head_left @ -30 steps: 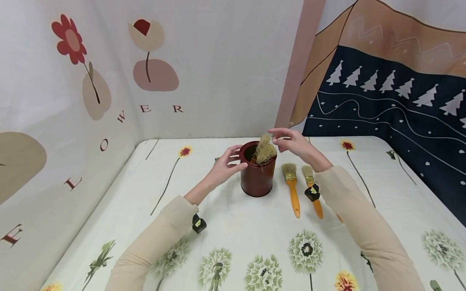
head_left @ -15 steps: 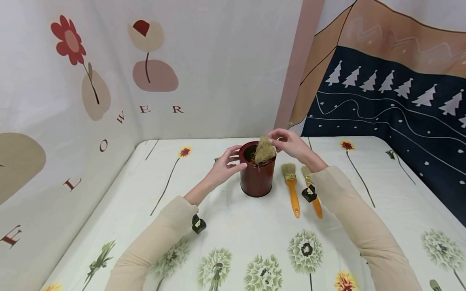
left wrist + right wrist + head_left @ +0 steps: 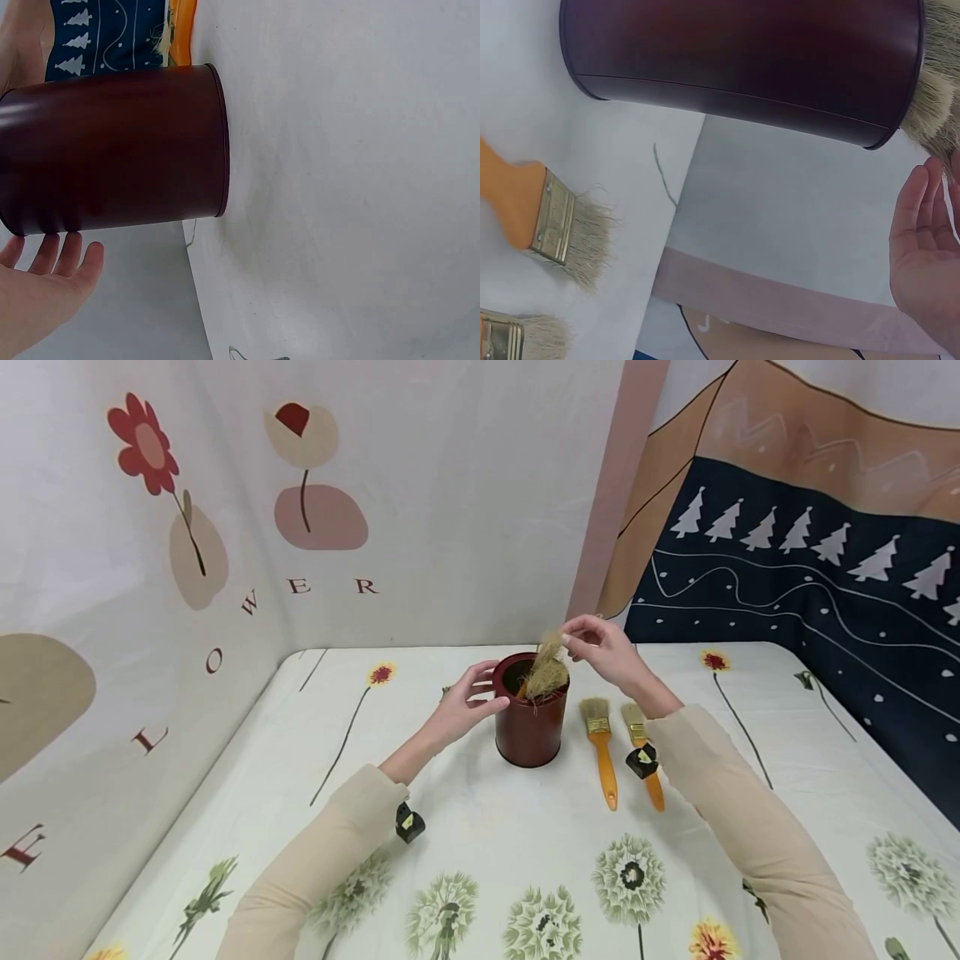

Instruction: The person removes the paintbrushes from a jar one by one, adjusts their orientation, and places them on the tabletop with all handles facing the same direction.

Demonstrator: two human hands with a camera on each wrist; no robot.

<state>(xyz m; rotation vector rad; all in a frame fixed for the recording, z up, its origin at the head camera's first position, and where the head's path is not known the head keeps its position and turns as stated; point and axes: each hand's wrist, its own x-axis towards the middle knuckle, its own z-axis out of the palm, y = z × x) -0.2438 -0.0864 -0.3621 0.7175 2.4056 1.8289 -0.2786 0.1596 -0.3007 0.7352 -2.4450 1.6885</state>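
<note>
One dark red can (image 3: 529, 720) stands mid-table with brushes bristle-up (image 3: 546, 672) inside; their number I cannot tell. The left hand (image 3: 467, 700) rests relaxed fingers on its rim at 9 o'clock. The right hand (image 3: 602, 647), at 1 o'clock, pinches the bristle tips. Two orange-handled brushes (image 3: 602, 750) lie just beside the can at 3 o'clock. The flowered table (image 3: 480, 852) lies open toward 6 o'clock; walls close 12.
</note>
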